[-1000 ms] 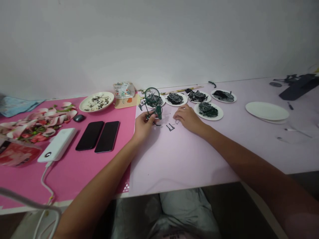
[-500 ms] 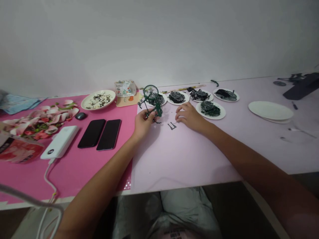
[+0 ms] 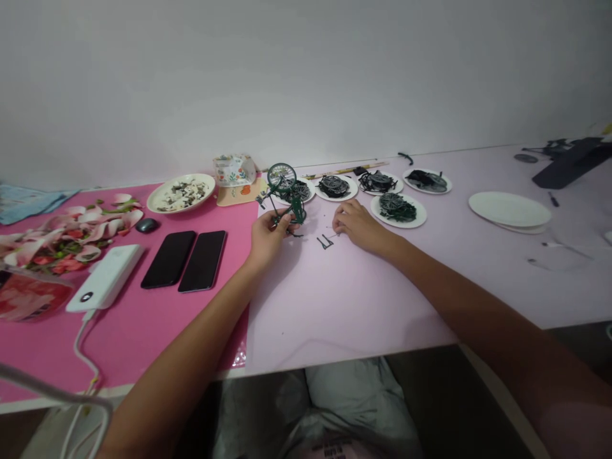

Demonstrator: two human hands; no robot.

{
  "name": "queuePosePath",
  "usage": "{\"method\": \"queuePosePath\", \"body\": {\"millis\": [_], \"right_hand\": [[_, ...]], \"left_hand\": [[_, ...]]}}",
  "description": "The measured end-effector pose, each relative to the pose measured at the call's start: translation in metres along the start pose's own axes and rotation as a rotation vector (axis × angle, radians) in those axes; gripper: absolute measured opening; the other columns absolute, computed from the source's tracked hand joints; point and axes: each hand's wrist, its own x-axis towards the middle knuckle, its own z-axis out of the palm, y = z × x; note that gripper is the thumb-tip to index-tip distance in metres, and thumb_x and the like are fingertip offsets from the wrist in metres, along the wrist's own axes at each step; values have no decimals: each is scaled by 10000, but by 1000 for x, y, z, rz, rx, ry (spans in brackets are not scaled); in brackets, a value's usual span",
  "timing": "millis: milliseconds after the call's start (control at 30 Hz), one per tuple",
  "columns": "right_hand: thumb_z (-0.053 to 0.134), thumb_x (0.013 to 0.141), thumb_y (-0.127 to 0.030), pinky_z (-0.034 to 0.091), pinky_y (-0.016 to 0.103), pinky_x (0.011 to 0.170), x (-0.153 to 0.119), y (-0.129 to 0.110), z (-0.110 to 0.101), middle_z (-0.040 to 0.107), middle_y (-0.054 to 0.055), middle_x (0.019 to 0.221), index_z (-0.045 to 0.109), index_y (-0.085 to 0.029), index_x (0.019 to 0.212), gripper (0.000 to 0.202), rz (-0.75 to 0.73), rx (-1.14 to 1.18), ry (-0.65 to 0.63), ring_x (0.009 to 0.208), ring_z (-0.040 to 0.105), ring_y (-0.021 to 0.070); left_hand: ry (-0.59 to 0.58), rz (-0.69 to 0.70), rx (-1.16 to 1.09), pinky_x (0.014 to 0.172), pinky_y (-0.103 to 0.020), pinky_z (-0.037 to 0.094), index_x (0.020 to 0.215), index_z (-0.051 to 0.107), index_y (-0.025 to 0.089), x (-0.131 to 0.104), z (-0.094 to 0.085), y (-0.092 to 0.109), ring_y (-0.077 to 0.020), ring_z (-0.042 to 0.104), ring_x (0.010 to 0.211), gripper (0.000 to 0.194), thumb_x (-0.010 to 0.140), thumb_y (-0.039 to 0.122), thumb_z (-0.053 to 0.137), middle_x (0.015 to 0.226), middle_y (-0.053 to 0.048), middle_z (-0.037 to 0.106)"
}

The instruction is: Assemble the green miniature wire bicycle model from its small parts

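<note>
My left hand (image 3: 268,239) grips a small dark green model bicycle (image 3: 297,208), its spoked wheel raised above my fingers. My right hand (image 3: 356,223) rests on the pale tabletop with its fingertips pressed together around something too small to make out. Just left of those fingertips lies a small dark U-shaped part (image 3: 325,242). Behind my hands stand several white plates of dark wheels and thin parts, among them a near plate (image 3: 421,217) and a middle plate (image 3: 354,188).
On the pink cover (image 3: 157,338) at the left are two black phones, a white power bank (image 3: 106,277) with a cable, a mouse, flowers and a bowl (image 3: 208,199). Oval white plates (image 3: 509,209) and a dark block (image 3: 567,167) are at the right.
The right hand's fingers have drawn closer together near the tabletop. The left hand still holds the model bicycle. The whole view has shifted slightly, moving things a little to the left.
</note>
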Motion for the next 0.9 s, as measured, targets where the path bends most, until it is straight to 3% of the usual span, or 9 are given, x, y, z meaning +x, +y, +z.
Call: {"method": "queuePosePath", "body": {"millis": [167, 300, 500, 767, 900], "right_hand": [[614, 1012, -265, 445, 567, 1099, -1, 3, -10, 650, 136, 1121, 788, -226, 928, 198, -10, 60, 43, 1225, 522, 353], [676, 969, -297, 433, 573, 1128, -3, 5, -17, 659, 112, 1147, 806, -263, 918, 144, -43, 153, -9, 1232, 520, 346], [723, 929, -278, 435, 558, 1101, -3, 6, -16, 669, 97, 1125, 793, -269, 878, 86, -53, 165, -67, 1235, 510, 341], [638, 966, -217, 448, 508, 1012, -5, -5, -16, 662, 123, 1117, 714, -228, 856, 134, -42, 45, -96, 1174, 517, 343], [568, 998, -203, 461, 508, 987, -3, -6, -15, 667, 130, 1074, 691, -220, 888, 165, -44, 48, -51, 1123, 527, 335]], "left_hand": [[7, -32, -14, 753, -302, 616, 1060, 697, 148, -3, 1, 4, -172, 783, 795, 291, 872, 283, 872, 1090, -122, 811], [17, -43, -10, 732, -297, 600, 1048, 701, 157, -5, 3, 6, -174, 787, 790, 202, 906, 216, 832, 1101, -120, 810], [-7, -24, -4, 692, -275, 584, 1049, 706, 158, -4, 3, 2, -195, 800, 810, 297, 866, 309, 884, 1095, -124, 821], [-60, 3, -2, 723, -278, 608, 1075, 713, 153, -4, 4, -3, -214, 811, 860, 408, 831, 413, 912, 1109, -145, 820], [-55, -14, 2, 721, -270, 620, 1091, 696, 141, -5, 5, -2, -210, 817, 874, 383, 870, 394, 880, 1149, -151, 810]]}}
